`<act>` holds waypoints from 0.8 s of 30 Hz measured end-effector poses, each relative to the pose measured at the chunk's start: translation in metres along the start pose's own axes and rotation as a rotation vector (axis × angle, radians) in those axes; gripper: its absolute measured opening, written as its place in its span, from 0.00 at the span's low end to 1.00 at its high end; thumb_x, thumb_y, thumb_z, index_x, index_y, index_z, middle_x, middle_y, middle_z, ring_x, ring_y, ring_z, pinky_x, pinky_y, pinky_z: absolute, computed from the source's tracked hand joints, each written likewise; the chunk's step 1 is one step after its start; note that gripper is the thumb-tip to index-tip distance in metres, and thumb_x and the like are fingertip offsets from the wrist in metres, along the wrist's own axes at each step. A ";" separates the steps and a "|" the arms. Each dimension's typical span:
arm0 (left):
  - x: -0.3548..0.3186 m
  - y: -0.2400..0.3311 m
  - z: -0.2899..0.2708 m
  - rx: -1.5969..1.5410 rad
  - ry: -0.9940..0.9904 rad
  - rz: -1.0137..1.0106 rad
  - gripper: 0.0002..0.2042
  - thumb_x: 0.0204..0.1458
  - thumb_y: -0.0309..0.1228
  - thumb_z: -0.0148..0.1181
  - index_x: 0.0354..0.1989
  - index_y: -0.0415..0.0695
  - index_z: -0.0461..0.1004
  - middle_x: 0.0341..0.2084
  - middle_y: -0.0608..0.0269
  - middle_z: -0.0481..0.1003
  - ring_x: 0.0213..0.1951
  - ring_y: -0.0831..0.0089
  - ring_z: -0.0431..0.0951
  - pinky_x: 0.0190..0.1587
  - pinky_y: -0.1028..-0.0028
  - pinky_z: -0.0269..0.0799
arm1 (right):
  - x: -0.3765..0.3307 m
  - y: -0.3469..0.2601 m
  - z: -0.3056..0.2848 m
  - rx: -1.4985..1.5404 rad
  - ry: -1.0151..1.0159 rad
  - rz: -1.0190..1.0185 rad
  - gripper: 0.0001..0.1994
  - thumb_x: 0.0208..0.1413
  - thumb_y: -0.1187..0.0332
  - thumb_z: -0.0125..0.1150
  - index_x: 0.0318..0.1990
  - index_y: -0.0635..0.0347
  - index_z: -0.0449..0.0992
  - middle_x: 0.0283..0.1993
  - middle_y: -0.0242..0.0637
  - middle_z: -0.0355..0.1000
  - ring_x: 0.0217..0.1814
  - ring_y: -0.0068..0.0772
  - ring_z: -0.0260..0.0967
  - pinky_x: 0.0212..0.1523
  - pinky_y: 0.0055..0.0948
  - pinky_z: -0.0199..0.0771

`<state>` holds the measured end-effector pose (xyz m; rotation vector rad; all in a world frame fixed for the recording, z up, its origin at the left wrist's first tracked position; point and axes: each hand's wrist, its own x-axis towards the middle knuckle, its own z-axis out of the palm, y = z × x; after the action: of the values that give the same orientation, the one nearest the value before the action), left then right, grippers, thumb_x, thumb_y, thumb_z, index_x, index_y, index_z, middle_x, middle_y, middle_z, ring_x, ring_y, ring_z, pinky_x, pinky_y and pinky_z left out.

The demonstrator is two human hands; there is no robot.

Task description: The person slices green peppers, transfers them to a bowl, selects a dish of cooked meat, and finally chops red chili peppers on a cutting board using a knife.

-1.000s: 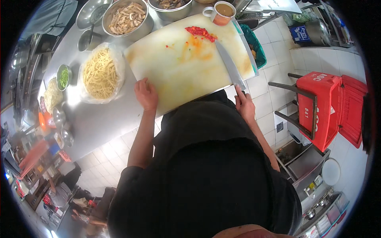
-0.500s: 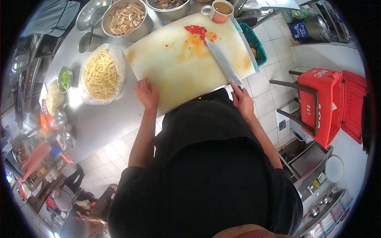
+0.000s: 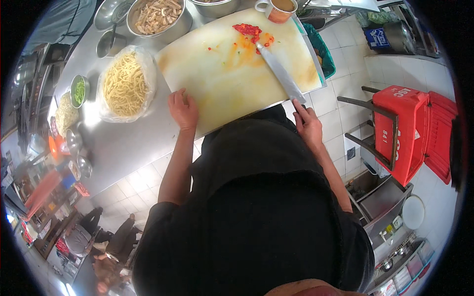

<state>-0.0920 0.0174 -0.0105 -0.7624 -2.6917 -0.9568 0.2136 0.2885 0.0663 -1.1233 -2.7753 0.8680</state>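
A large pale cutting board (image 3: 217, 84) with orange stains lies on the steel counter. My right hand (image 3: 307, 123) grips the handle of a long knife (image 3: 280, 74) whose blade lies flat on the board, tip near a small heap of chopped red chilli (image 3: 248, 30) at the far edge. My left hand (image 3: 182, 109) rests on the board's near left corner, fingers curled over the edge.
A bag of yellow noodles (image 3: 123, 84) sits left of the board. Steel bowls, one with sliced pale food (image 3: 158, 15), and a mug of brown liquid (image 3: 276, 7) stand behind it. A small bowl of green bits (image 3: 79, 91) is farther left. Red crate (image 3: 410, 133) stands right.
The knife blade has swung left across the board toward the red chilli heap. My left hand stays on the board's corner.
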 end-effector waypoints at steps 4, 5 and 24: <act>-0.001 0.000 0.000 0.003 0.021 -0.005 0.13 0.46 0.22 0.59 0.43 0.41 0.77 0.39 0.54 0.76 0.46 0.53 0.74 0.50 0.57 0.70 | -0.014 0.012 0.004 -0.055 -0.107 0.004 0.26 0.62 0.65 0.61 0.66 0.28 0.69 0.35 0.43 0.67 0.32 0.49 0.72 0.34 0.47 0.74; -0.001 0.000 0.001 0.007 0.024 -0.007 0.13 0.46 0.22 0.58 0.43 0.41 0.77 0.39 0.54 0.76 0.46 0.53 0.74 0.50 0.57 0.70 | -0.018 0.014 0.003 -0.070 -0.133 0.016 0.26 0.62 0.65 0.61 0.66 0.27 0.69 0.35 0.43 0.67 0.32 0.49 0.72 0.34 0.47 0.73; 0.000 0.005 -0.001 0.009 0.042 -0.021 0.14 0.44 0.21 0.59 0.42 0.41 0.77 0.38 0.53 0.75 0.44 0.52 0.74 0.48 0.58 0.71 | -0.015 0.011 -0.002 0.003 -0.191 -0.082 0.25 0.61 0.65 0.62 0.65 0.28 0.70 0.34 0.43 0.66 0.32 0.51 0.72 0.34 0.47 0.72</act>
<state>-0.0897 0.0201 -0.0074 -0.7054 -2.6713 -0.9538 0.2324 0.2861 0.0651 -0.9653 -2.9454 1.0197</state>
